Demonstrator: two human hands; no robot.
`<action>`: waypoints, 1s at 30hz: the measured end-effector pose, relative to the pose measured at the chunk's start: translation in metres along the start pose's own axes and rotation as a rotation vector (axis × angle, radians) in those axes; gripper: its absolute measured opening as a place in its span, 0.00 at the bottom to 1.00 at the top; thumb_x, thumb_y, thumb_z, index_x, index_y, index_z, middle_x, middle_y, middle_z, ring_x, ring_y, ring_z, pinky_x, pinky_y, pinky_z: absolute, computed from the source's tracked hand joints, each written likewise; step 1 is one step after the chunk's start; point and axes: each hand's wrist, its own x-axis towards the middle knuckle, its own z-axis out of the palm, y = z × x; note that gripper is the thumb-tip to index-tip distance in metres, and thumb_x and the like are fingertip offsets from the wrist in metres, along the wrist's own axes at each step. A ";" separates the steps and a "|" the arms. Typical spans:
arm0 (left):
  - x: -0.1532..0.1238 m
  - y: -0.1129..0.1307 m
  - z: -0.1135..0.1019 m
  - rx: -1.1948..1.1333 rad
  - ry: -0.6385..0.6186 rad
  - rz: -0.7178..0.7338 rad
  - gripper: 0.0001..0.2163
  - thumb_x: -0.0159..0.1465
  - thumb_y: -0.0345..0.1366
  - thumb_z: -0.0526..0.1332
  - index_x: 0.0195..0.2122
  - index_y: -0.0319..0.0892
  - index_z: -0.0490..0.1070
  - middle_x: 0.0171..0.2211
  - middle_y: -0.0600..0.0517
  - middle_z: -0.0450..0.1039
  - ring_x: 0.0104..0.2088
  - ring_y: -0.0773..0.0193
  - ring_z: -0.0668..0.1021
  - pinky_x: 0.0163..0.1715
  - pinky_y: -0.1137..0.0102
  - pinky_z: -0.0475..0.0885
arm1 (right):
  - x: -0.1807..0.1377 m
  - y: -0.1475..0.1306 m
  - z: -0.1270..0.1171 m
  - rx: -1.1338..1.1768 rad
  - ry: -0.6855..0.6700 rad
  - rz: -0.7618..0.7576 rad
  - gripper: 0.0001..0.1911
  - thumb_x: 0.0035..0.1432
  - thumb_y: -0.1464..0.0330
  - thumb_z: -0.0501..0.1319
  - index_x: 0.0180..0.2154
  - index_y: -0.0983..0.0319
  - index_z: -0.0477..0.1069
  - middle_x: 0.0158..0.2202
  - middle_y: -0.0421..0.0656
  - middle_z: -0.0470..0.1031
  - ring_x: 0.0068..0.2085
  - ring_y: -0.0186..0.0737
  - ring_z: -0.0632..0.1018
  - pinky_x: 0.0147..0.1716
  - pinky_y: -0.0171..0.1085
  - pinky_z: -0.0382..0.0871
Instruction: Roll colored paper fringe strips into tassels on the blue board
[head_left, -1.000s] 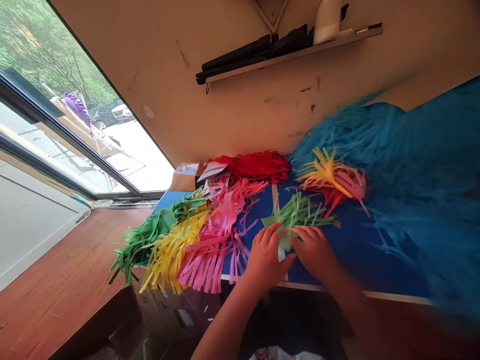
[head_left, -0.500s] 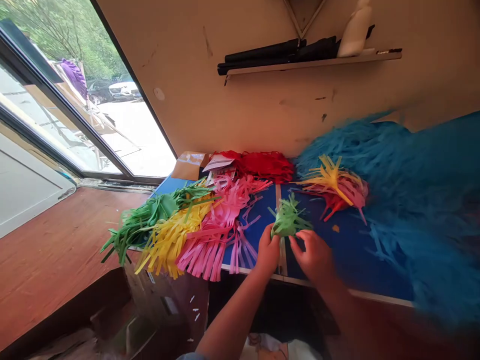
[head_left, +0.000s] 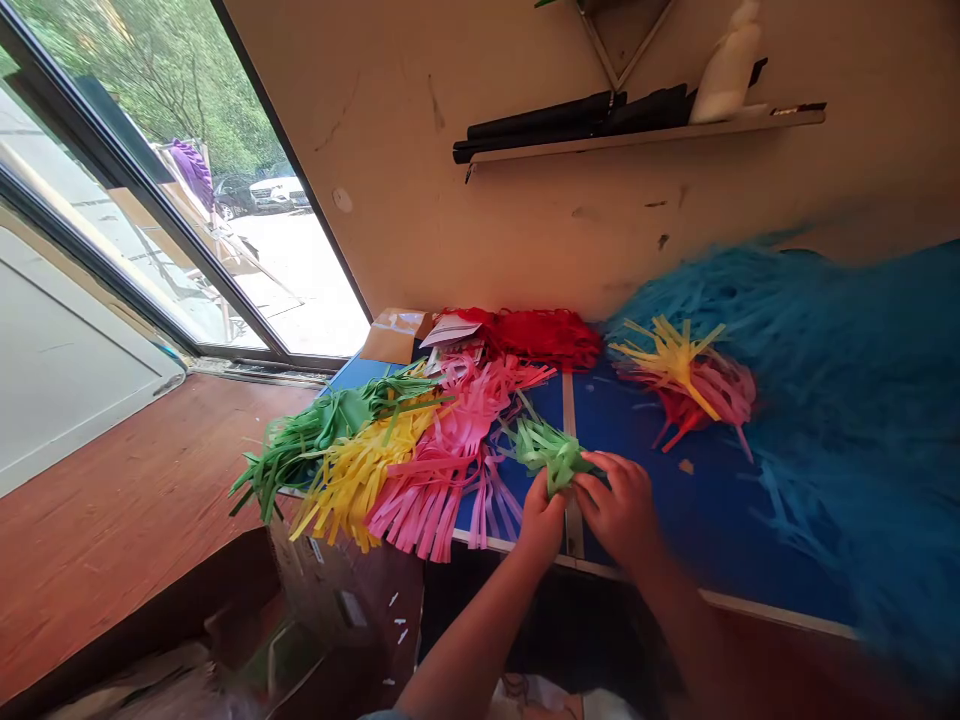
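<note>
A light green fringed tassel (head_left: pixel 546 446) is pinched between my two hands above the front of the blue table. My left hand (head_left: pixel 541 522) grips its near end from the left, thumb against the fringe material. From the right, my right hand (head_left: pixel 619 500) closes its fingers on the same bunched end. The loose strips fan out away from me, toward the left. Just left of it lie pink fringe (head_left: pixel 457 440), yellow fringe (head_left: pixel 364 470) and dark green fringe (head_left: pixel 300 445). A yellow tassel (head_left: pixel 686 370) rests on pink and red ones to the right.
A large heap of blue fringe (head_left: pixel 832 370) covers the table's right side. Red fringe (head_left: pixel 544 338) and a brown envelope (head_left: pixel 394 336) lie at the back. On the wall, a shelf (head_left: pixel 645 138) holds black rolls and a white bottle. An open cardboard box (head_left: pixel 225 610) stands below left.
The green tassel has tipped over to the left, its strips now pointing left instead of up. Both hands have stayed close together on it, and the camera view has shifted slightly.
</note>
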 end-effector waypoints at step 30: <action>-0.018 -0.010 -0.007 0.128 0.043 0.063 0.13 0.61 0.42 0.54 0.42 0.42 0.73 0.43 0.48 0.73 0.48 0.58 0.72 0.52 0.64 0.62 | -0.032 -0.031 -0.018 0.038 -0.188 0.008 0.11 0.58 0.73 0.50 0.39 0.62 0.70 0.38 0.45 0.75 0.45 0.42 0.72 0.51 0.45 0.57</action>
